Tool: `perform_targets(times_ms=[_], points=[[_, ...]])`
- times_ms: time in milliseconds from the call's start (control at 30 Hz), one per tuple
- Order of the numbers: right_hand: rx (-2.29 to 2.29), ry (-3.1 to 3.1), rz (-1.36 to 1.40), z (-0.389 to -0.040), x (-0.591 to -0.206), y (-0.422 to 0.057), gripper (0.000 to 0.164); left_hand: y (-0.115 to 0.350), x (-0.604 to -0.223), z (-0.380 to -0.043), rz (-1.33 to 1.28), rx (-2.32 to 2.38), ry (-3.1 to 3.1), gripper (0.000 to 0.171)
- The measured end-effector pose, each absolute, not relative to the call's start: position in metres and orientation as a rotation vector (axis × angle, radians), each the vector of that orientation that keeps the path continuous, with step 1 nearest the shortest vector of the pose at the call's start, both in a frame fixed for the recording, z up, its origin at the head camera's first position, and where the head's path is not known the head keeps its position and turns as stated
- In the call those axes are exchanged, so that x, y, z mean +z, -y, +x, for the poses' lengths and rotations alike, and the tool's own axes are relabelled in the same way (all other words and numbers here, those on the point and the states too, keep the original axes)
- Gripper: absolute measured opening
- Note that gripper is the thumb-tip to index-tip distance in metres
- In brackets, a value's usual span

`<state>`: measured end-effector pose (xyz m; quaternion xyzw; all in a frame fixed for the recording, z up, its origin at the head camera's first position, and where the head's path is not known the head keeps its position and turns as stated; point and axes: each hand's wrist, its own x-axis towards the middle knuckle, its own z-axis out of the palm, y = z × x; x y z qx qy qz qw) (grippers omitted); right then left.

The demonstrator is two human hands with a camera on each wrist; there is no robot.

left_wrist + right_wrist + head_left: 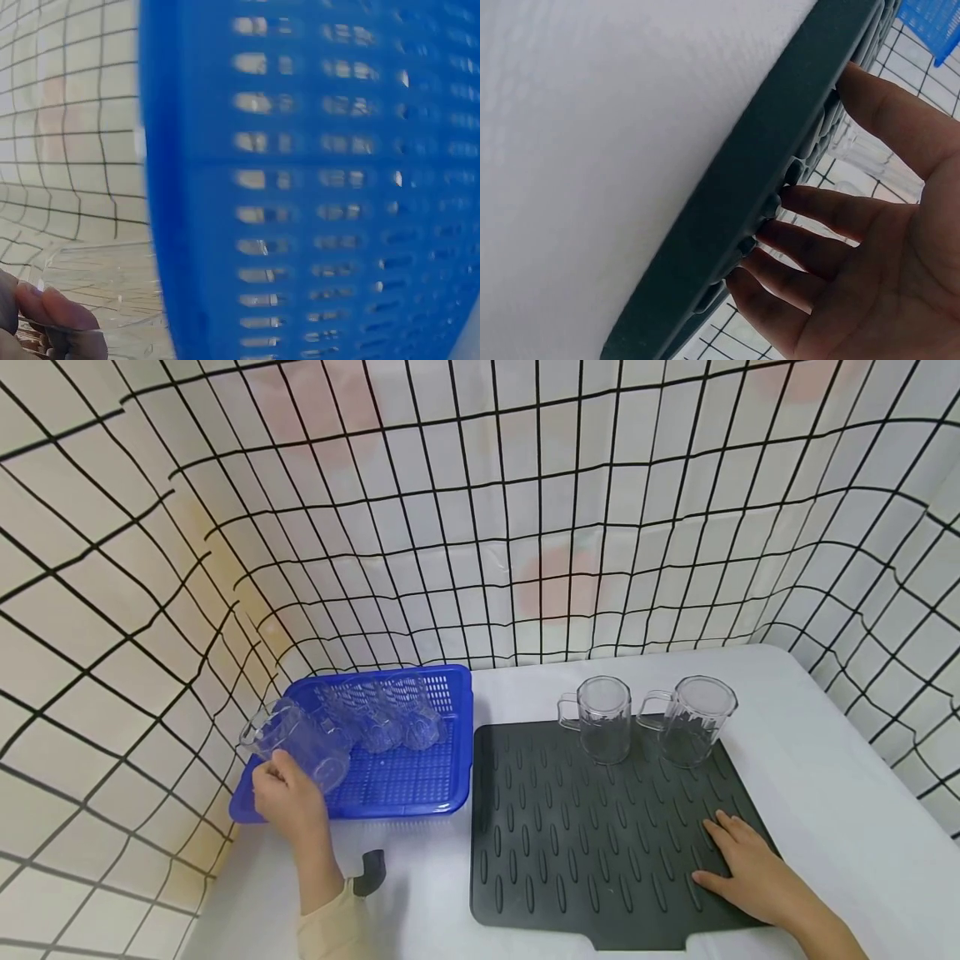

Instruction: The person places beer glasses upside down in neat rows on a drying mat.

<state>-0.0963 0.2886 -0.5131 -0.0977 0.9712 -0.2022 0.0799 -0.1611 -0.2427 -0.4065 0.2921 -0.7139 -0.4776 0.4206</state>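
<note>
My left hand (288, 797) grips a clear glass mug (307, 747) by its handle side, tilted above the left part of a blue plastic basket (461, 752). In the left wrist view the fingers (71, 311) curl by the glass, and the basket wall covers most of the picture. Several more clear glass mugs (420, 722) lie inside the basket toward its back. My right hand (757, 872) rests with spread fingers on the right side of a dark grey ridged mat (570, 868); its fingertips (754, 229) touch the ridges in the right wrist view.
Two glass mugs, one (606, 727) left of the other (693, 727), stand at the mat's back edge, handles pointing left. A black wire grid (495, 535) surrounds the white table (817, 727). A small black piece (369, 872) shows beside the left sleeve.
</note>
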Motion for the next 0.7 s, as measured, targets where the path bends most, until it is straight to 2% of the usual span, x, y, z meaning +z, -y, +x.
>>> perform_targets(times_ms=[433,700], points=[[-0.611,-2.903,-0.299,-0.096,-0.511,-0.289,0.089,0.224,-0.387,-0.158,0.498,-1.480,1.736,0.022],[-0.615,-2.902,-0.302,-0.096,-0.512,-0.289,0.089,0.211,-0.384,-0.162,0.233,-1.510,1.750,0.023]])
